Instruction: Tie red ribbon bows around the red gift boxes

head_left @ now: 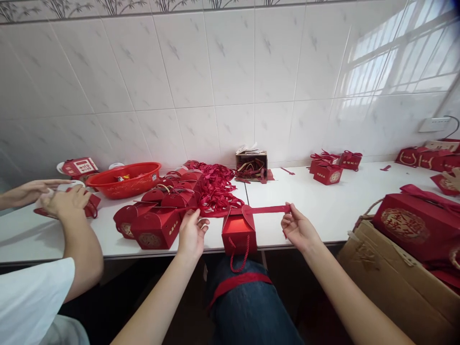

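A small red gift box [239, 238] stands upright at the table's front edge, its red rope handle hanging down in front. A flat red ribbon [269, 210] runs across the box's top and stretches out to both sides. My right hand [299, 226] pinches the ribbon's right end between thumb and fingertips. On the left, my left hand [193, 231] is pinched on the other stretch of the same ribbon, close beside a group of red gift boxes [154, 227]. Another strip of red ribbon [239, 283] lies over the knee.
Loose red ribbons [220, 184] lie heaped behind the boxes. A red plastic basket [125, 181] stands left, near a co-worker's hands [70, 199]. Ribbon-tied boxes [328, 171] sit back right. A cardboard carton [391, 268] with a larger red box [409, 225] stands at right.
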Available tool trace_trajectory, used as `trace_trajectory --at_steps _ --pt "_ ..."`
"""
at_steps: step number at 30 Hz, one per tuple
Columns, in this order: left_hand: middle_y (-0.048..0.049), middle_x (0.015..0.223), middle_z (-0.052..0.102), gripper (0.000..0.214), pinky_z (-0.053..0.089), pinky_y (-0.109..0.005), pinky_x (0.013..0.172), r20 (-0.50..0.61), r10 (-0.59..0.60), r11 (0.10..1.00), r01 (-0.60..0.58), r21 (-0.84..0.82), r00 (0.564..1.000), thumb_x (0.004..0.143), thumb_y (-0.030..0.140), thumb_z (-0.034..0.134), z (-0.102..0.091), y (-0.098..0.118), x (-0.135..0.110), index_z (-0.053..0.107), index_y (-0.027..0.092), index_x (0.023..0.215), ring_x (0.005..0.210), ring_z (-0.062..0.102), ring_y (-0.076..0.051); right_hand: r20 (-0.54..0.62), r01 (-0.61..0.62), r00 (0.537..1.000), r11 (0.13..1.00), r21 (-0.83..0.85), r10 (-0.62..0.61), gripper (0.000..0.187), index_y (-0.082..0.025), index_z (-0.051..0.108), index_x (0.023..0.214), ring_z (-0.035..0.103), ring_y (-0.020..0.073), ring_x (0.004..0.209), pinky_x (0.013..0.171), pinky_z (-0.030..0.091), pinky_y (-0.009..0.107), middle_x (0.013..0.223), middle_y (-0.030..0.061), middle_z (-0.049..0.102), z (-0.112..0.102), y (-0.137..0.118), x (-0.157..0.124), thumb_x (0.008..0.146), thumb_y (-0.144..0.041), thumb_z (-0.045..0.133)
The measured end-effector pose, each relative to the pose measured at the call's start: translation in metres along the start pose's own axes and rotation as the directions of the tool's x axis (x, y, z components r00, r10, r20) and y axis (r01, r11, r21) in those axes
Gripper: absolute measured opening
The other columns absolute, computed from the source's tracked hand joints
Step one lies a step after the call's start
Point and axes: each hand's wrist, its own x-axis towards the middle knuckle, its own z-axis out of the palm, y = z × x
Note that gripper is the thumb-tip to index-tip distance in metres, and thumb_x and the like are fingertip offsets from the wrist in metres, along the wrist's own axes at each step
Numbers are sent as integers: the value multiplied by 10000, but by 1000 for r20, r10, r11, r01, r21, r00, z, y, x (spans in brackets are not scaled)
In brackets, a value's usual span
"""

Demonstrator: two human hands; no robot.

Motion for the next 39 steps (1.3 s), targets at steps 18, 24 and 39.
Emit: trace_trajectory --at_steps 18,24,39 --pt "24 569 537 178 353 -200 472 515 483 457 -706 541 708 762 321 620 71 80 5 657 150 732 470 428 -70 618 748 664 364 -555 -421 279 -143 672 743 539 91 552 494 387 213 600 0 607 100 -37 -14 722 -421 682" --pt "5 628 598 260 384 -197 456 472 393 632 -604 486 790 705 385 689 85 85 7 707 151 816 481 466 -74 729 793 602 356 -495 -326 293 -155 663 834 601 128 639 564 481 253 714 26 657 124 -22 -21 751 -436 649" --pt "-63 817 705 319 397 -155 448 470 228 860 -403 314 853 717 415 688 98 73 3 707 166 915 657 607 -115 656 628 721 614 -479 -226 304 -178 614 873 654 160 670 505 525 261 751 30 679 153 -14 -30 693 -404 709"
